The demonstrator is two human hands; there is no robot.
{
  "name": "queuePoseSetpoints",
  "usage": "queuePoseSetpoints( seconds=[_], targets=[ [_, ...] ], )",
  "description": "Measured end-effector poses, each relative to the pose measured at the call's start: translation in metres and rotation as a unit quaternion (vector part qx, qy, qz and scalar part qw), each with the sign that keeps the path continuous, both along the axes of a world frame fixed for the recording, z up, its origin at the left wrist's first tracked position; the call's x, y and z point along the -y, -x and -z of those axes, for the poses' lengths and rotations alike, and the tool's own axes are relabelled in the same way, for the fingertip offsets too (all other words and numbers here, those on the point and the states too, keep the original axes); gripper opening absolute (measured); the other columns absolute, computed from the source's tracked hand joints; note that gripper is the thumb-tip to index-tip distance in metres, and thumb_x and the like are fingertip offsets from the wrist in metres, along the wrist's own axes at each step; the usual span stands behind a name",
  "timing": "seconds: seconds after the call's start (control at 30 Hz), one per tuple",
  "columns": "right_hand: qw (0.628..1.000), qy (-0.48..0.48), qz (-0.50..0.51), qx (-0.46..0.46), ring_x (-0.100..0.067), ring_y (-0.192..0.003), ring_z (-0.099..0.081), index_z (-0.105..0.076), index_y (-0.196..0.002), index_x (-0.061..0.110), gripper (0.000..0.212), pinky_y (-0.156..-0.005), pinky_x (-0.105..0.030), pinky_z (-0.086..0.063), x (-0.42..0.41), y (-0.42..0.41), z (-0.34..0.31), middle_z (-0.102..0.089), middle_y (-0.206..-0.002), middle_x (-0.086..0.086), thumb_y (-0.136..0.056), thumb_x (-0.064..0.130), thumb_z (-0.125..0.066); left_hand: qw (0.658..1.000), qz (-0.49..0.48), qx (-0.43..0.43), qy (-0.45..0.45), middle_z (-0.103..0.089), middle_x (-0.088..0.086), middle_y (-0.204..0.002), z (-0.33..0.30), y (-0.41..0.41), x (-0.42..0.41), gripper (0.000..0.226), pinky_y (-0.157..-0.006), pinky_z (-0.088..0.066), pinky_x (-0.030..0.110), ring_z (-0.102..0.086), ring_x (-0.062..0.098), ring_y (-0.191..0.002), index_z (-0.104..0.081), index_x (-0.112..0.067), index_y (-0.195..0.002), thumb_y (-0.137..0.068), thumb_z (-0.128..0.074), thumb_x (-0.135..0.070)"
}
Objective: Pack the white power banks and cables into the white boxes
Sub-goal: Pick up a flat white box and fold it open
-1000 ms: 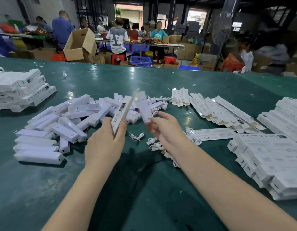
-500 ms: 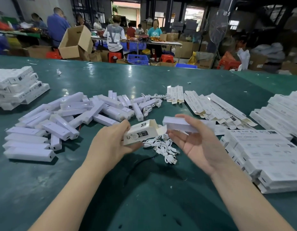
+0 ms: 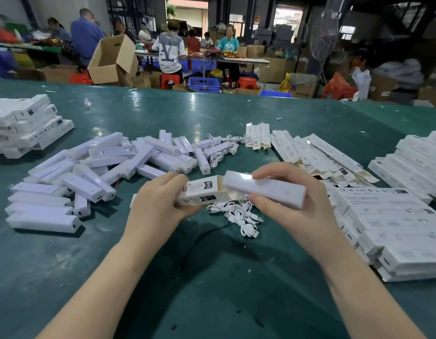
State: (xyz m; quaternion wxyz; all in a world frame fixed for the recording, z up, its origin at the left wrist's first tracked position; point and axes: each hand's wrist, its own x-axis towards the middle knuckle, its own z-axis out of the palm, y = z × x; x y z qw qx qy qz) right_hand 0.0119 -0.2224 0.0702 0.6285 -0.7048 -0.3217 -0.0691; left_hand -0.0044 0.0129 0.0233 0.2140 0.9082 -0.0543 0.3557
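Two hands met over the green tabletop (image 3: pixel 212 277), each gripping one half of the job. The left hand (image 3: pixel 160 206) was wrapped round a small white box (image 3: pixel 203 190), holding it on its side with its open mouth turned toward the right. The right hand (image 3: pixel 292 204) pinched a white power bank (image 3: pixel 265 188) between thumb below and fingers above, its leading end just at the mouth of the box, perhaps barely inside; the pictures did not settle how far it had entered.

A loose tangle of white cables (image 3: pixel 239 214) lay on the tabletop directly beneath the box. To the left was a heap of unpacked power banks (image 3: pixel 109 167), to the right stacks of filled boxes (image 3: pixel 393 228), and beyond the hands a fan of flat, unfolded boxes (image 3: pixel 317 155).

The fit looked snug, so the likeliest trouble was the power bank going in slightly tilted, catching a flap or the cardboard lip and buckling it. Pushing harder against a soft-sided box held only at its far end could also crush it or slide it out of the left hand's grip. A cable still had to go in, and it could be forgotten.
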Motion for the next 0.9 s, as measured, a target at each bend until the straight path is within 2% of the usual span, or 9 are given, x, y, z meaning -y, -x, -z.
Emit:
queuePoseSetpoints(
  seconds=[0.13, 0.23, 0.33, 0.47, 0.53, 0.6, 0.67, 0.8, 0.9],
  targets=[
    [0.998, 0.056, 0.002, 0.031, -0.013, -0.089, -0.063, -0.071, -0.096, 0.022, 0.028, -0.071, -0.012, -0.047, 0.0, 0.001, 0.0, -0.069, -0.097, 0.006, -0.079, 0.002, -0.079, 1.0, -0.028, 0.002, 0.0, -0.051, -0.004, -0.072, -0.002, 0.001, -0.004, 0.035, -0.053, -0.037, 0.034, -0.044, 0.022, -0.064, -0.057, -0.009, -0.075, -0.07, -0.084, -0.03],
    [0.998, 0.062, 0.001, 0.011, -0.007, -0.083, -0.063, -0.073, -0.094, 0.026, 0.028, -0.068, -0.01, -0.045, 0.0, 0.001, 0.001, -0.07, -0.092, 0.009, -0.077, 0.005, -0.082, 1.0, -0.025, -0.002, -0.004, -0.049, -0.004, -0.071, -0.002, 0.002, -0.004, 0.035, -0.052, -0.032, 0.032, -0.042, 0.022, -0.063, -0.057, -0.007, -0.075, -0.072, -0.084, -0.028],
    [0.999, 0.042, -0.007, -0.03, -0.012, -0.077, -0.065, -0.074, -0.092, 0.029, 0.026, -0.064, -0.014, -0.05, 0.001, 0.001, -0.001, -0.072, -0.091, 0.007, -0.074, 0.012, -0.084, 1.0, -0.011, -0.01, -0.002, -0.042, -0.008, -0.07, -0.001, 0.002, -0.003, 0.032, -0.054, -0.026, 0.03, -0.038, 0.02, -0.063, -0.055, -0.01, -0.074, -0.07, -0.085, -0.02],
    [0.998, 0.031, -0.01, -0.055, -0.007, -0.091, -0.068, -0.069, -0.098, 0.031, 0.034, -0.068, -0.018, -0.055, -0.001, -0.001, 0.0, -0.074, -0.1, 0.006, -0.073, 0.013, -0.084, 0.998, 0.046, -0.033, -0.003, -0.048, -0.005, -0.072, -0.002, 0.003, 0.0, 0.027, -0.057, -0.036, 0.033, -0.043, 0.021, -0.067, -0.059, -0.01, -0.078, -0.072, -0.084, -0.019],
    [0.998, 0.05, 0.004, -0.047, -0.004, -0.108, -0.062, -0.063, -0.108, 0.038, 0.042, -0.079, -0.021, -0.056, -0.007, 0.0, 0.006, -0.069, -0.114, 0.008, -0.074, 0.022, -0.082, 0.997, 0.07, -0.041, -0.01, -0.049, -0.006, -0.073, -0.001, 0.003, 0.005, 0.028, -0.057, -0.041, 0.038, -0.046, 0.022, -0.067, -0.06, -0.01, -0.08, -0.071, -0.085, -0.02],
    [0.994, 0.095, 0.045, -0.014, 0.004, -0.127, -0.044, -0.047, -0.122, 0.048, 0.059, -0.093, -0.01, -0.043, -0.012, 0.002, 0.013, -0.051, -0.135, 0.015, -0.072, 0.04, -0.077, 0.996, 0.071, -0.041, 0.016, -0.045, -0.01, -0.071, 0.0, 0.003, 0.009, 0.028, -0.056, -0.042, 0.038, -0.044, 0.019, -0.067, -0.058, -0.013, -0.079, -0.073, -0.083, -0.026],
    [0.992, 0.098, 0.08, 0.008, 0.004, -0.136, -0.03, -0.034, -0.125, 0.048, 0.067, -0.098, 0.0, -0.026, -0.016, 0.005, 0.016, -0.037, -0.143, 0.018, -0.069, 0.053, -0.071, 0.997, 0.057, -0.037, 0.046, -0.044, -0.01, -0.069, 0.001, 0.002, 0.008, 0.03, -0.057, -0.039, 0.035, -0.041, 0.013, -0.066, -0.055, -0.017, -0.077, -0.076, -0.08, -0.033],
    [0.981, 0.106, 0.121, 0.106, -0.01, -0.14, -0.027, -0.044, -0.108, 0.042, 0.039, -0.108, -0.011, -0.02, -0.02, 0.008, 0.016, -0.038, -0.143, 0.01, -0.076, 0.052, -0.064, 0.996, 0.054, -0.035, 0.066, -0.046, -0.011, -0.068, 0.001, 0.003, 0.008, 0.031, -0.056, -0.037, 0.031, -0.04, 0.009, -0.066, -0.054, -0.017, -0.077, -0.076, -0.078, -0.037],
    [0.974, 0.164, 0.094, 0.122, -0.01, -0.146, -0.016, -0.058, -0.115, 0.041, 0.04, -0.118, -0.032, -0.018, -0.028, 0.012, 0.02, -0.03, -0.152, 0.009, -0.077, 0.055, -0.06, 0.993, 0.064, -0.044, 0.084, -0.048, -0.01, -0.071, 0.002, 0.003, 0.012, 0.034, -0.055, -0.034, 0.025, -0.043, 0.006, -0.066, -0.05, -0.019, -0.073, -0.073, -0.077, -0.041]
  ],
)
